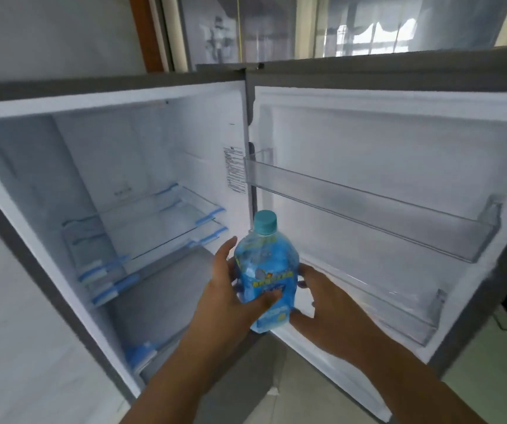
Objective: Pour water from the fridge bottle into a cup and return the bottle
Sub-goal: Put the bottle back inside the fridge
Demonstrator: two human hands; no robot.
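Observation:
A clear water bottle (264,270) with a blue label and a teal cap stands upright in front of the open fridge (108,96), near the hinge between cabinet and door. My left hand (233,295) wraps around its left side, thumb across the label. My right hand (316,304) is pressed against its right side, fingers behind the bottle. No cup is in view.
The fridge door (399,142) hangs open to the right with two clear door shelves, the upper one (368,206) and the lower one (399,313). Inside the cabinet are glass shelves (154,221) with blue tape. A window lies behind the fridge.

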